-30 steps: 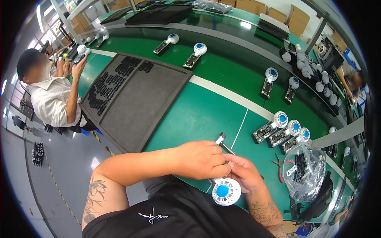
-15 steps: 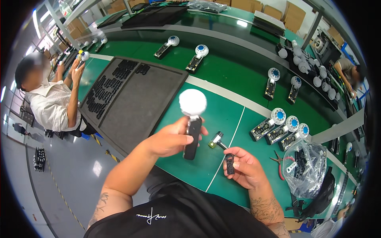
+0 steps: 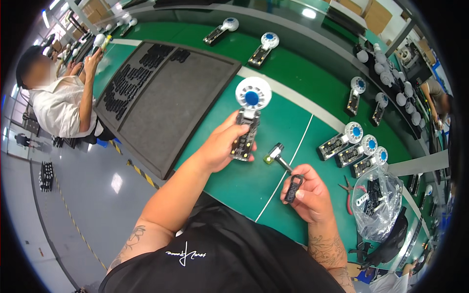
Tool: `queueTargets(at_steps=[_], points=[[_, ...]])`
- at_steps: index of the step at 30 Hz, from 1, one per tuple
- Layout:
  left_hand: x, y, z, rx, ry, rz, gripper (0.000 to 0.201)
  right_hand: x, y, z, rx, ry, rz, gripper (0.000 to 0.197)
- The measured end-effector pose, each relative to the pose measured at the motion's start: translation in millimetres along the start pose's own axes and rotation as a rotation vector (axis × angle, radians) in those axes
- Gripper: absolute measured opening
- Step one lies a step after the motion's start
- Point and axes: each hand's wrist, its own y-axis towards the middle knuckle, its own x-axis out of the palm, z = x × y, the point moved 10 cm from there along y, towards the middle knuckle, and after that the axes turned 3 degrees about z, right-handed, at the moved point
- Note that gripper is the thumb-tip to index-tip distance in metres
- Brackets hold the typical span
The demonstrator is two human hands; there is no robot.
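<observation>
Green bench matting point(image 3: 229, 185) lies below both grips. A small black clip point(image 3: 292, 188) is pinched closed in the right hand point(image 3: 309, 198); beyond it, the left hand point(image 3: 225, 145) is clamped around an upright fan handle point(image 3: 245, 136), which should be kept steady for alignment.

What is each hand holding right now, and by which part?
The left hand grips the handheld fan by its dark handle, white head up. The right hand pinches a small black part between fingers and thumb.
</observation>
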Motion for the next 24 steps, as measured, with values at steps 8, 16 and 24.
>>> queueTargets(at_steps=[8,16,24], points=[[20,8,17,0.076,0.318,-0.022,0.043,-1,-1,-9,-0.092,-0.132,0.033,0.049],[14,8,-2,-0.058,0.221,-0.040,0.034,0,2,-3,-0.091,-0.245,0.044,0.051],[13,10,-27,-0.188,-0.001,-0.203,0.034,-1,5,0,-0.048,-0.328,0.052,0.052]])
